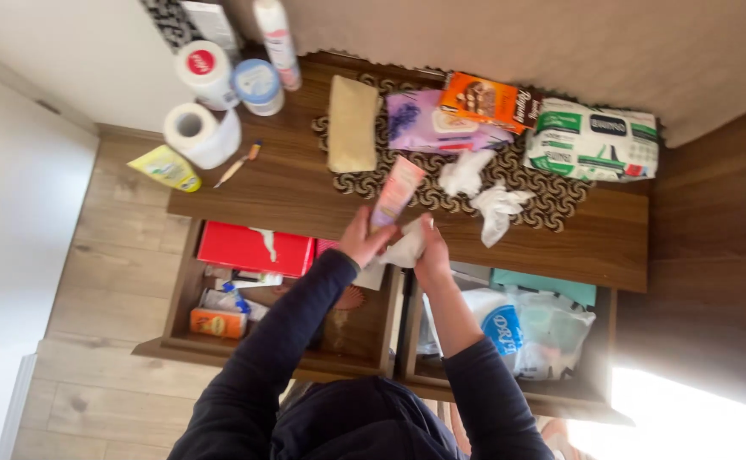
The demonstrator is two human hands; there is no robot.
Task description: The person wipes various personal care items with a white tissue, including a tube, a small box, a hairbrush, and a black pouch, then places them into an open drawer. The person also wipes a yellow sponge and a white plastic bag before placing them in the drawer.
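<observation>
My left hand point(363, 238) grips a pink tube point(397, 191) by its lower end, the tube pointing up over the dresser top point(288, 192). Pressed against the bottom of that tube is a white tissue point(405, 247), which my right hand point(432, 250) holds. Both hands sit at the dresser's front edge, above two pulled-out drawers. Two crumpled white tissues point(465, 173) point(499, 209) lie on the patterned mat point(552, 200) just beyond my hands.
On the dresser top: a beige pouch point(352, 123), purple pack point(424, 123), orange box point(485, 100), wipes pack point(590, 143), paper roll point(201, 134), jars and bottles at the back left. The left drawer point(254, 290) holds a red box; the right drawer point(518, 328) holds plastic bags.
</observation>
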